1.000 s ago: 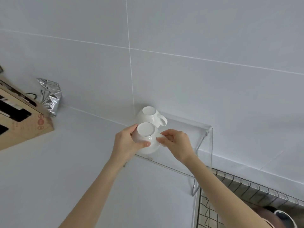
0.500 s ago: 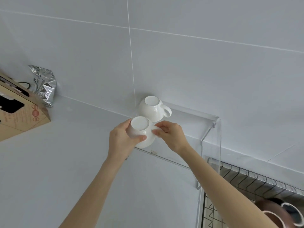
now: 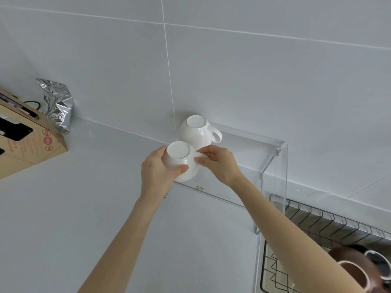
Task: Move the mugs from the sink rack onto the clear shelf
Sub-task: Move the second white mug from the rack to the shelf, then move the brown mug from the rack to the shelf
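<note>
Mugs are the business here: in the head view a white mug (image 3: 179, 160) sits upside down at the near left corner of the clear shelf (image 3: 249, 149), the left hand (image 3: 157, 172) wrapped round its body, the right hand (image 3: 220, 163) pinching its handle. Over the last second both hands have barely shifted, so it looks seated and ready for release. Another inverted mug (image 3: 195, 132) stands just behind. White counter (image 3: 74, 208), tiled wall; brown mugs (image 3: 353, 269) wait in the sink rack (image 3: 317, 227).
</note>
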`<state>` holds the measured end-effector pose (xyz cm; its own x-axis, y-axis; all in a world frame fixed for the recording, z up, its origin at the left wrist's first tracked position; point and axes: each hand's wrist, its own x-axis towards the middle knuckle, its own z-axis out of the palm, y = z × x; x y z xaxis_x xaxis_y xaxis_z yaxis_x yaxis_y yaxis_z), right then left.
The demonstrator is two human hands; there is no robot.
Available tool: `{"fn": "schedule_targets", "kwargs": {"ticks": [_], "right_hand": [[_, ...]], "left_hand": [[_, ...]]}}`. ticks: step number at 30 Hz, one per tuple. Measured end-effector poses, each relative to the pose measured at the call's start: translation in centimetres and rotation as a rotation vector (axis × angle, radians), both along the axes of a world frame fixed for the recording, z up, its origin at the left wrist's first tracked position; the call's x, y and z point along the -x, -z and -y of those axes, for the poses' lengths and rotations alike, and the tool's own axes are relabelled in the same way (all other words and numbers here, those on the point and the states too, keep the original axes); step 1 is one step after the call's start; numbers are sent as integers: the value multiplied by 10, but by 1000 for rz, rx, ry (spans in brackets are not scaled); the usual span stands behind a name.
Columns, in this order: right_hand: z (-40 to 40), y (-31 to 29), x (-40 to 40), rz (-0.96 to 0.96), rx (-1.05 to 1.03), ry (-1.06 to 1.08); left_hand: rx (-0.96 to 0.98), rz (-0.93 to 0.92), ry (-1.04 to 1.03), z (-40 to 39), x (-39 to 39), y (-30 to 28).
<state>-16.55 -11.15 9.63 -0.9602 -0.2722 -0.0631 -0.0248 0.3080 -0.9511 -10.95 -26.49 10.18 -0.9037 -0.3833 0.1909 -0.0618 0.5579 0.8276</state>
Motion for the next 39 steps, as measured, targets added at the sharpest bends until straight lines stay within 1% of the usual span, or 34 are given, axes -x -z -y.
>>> {"fn": "schedule_targets", "kwargs": {"ticks": [3,7,10,12,15,18,21,24,28,32,39], "right_hand": [[-3,-1,-1,-20,-13,-14],[-20,-4,-6,-79,-91,-4],[-47,-10,-13,-93,-90,52],[-71,-16,-21,-111,-82,86],[-115,-21,-39,-131,-106,147],[-165,-23,-66,-120,-130,236],[-214,-19,-97,-96,-196,333],[-253,-11,-124,-93,-225,418],[-297,6,-157,-66,-242,536],[-331,34,-184,10,-333,614],[-361,87,-213,160,-530,567]], "left_hand": [[-1,38,-14,-2,1,-1],[67,79,-17,-14,-1,-5],[187,2,43,-37,-5,-13],[256,-51,118,-59,-9,-19],[293,-101,282,-101,-18,-24],[274,-123,441,-144,-30,-22],[227,-122,572,-188,-43,-13],[168,-85,696,-226,-57,1],[142,36,863,-266,-68,22],[184,145,972,-297,-73,50],[237,346,1039,-332,-74,110]]}}
